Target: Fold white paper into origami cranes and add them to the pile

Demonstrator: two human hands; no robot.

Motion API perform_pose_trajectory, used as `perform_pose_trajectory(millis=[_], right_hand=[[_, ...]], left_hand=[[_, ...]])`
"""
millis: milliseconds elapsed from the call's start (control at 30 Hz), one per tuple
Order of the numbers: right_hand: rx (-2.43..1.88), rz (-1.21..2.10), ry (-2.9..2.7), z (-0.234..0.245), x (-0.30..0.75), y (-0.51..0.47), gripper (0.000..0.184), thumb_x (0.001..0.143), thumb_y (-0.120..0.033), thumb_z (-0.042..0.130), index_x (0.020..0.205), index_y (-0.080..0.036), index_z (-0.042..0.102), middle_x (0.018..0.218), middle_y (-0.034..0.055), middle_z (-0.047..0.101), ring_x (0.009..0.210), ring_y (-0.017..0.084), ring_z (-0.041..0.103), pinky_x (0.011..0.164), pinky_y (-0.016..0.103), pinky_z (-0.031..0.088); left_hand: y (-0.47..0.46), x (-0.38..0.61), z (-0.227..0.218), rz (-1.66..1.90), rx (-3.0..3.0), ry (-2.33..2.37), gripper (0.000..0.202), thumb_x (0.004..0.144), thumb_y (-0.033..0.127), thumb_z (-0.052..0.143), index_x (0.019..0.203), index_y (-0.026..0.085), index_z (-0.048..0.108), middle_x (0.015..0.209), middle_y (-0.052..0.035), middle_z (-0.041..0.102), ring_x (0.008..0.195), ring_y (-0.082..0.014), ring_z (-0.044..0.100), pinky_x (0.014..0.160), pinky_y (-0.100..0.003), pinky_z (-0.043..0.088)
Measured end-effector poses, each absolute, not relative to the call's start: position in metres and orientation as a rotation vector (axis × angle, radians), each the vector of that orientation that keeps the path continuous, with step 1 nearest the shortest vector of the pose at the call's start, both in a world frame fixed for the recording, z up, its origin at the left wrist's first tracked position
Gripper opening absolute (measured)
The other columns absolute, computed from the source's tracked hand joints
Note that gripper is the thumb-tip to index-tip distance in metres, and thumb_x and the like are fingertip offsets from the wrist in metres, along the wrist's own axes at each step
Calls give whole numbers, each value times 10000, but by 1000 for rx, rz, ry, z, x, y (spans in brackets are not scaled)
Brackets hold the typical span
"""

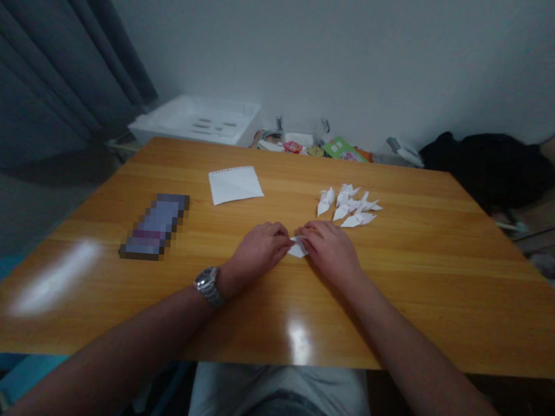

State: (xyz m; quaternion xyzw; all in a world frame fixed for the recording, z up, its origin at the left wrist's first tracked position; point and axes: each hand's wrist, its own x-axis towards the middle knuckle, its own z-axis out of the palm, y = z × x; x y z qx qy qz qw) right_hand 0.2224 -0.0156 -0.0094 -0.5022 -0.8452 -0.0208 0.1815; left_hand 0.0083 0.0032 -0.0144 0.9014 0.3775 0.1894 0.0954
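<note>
Left to right: grey curtain (55, 59); white slotted container (170, 108) beyond the far edge of a glossy wood-grain table (442, 295); pale wall (326, 53); black cloth (490, 159) at right. On the tabletop: dark flat device (155, 228), perforated-edge white sheet (235, 186), left hand (261, 248) with metal watch (209, 285) at the wrist, right hand (332, 248), and folded paper figures (348, 206) clustered beyond the latter. Device detail unreadable, pixelated; items behind the far edge partly hidden by it; both forearms cut off by the frame. Folded paper piece (298, 247): small, white, angular, on or just above the table near its middle, between the hands; side edges covered by fingers, exact fold unclear. Grip: left fingertips pinch its left side, right fingertips its right, both narrow.
</note>
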Motion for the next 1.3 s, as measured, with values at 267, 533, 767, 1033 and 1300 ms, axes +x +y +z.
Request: perform_pose_trajectory(millis=[267,533,767,1033,1300], right_hand=[[-1488,-50,-2510,-15,208,-42,634,1047,-483,381,1543,-89,418,1610,188,389,1505,319,338,1252,550,167],[-1528,58,-2561,-32,215,-52,774,1025,-595,336,1593,-70,307,1645,184,293,1549,300,249,1274,546,111],[-1522,118,-2545,-33,214,-49,738,1041,-556,321,1586,-58,317,1648,180,285,1556,275,230,1277,518,145],[-1548,195,-2525,-33,215,-47,781,1032,-624,275,1608,-97,273,1668,160,239,1559,264,221,1274,523,145],[-1556,194,-2520,-32,217,-47,732,1045,-581,270,1612,-118,269,1667,152,244,1555,267,235,1271,551,134]], left_hand=[[3,12,-19,569,2660,1124,187,990,254,582,1041,193,751,1063,-85,679,976,-219,619,881,-347,492],[-2,16,-16,476,2826,1132,228,1023,266,526,1067,163,725,1067,-99,691,978,-245,630,877,-380,498],[-19,18,-18,268,2994,1034,384,1012,156,481,1374,52,551,1342,-191,633,1251,-284,590,1082,-405,431],[-34,-8,-22,237,3010,1077,504,1093,322,297,1542,111,390,1608,-139,393,1501,-271,356,1246,-496,234],[-47,-8,-22,347,2977,1234,503,1088,334,302,1522,117,431,1589,-133,424,1503,-265,357,1256,-524,228]])
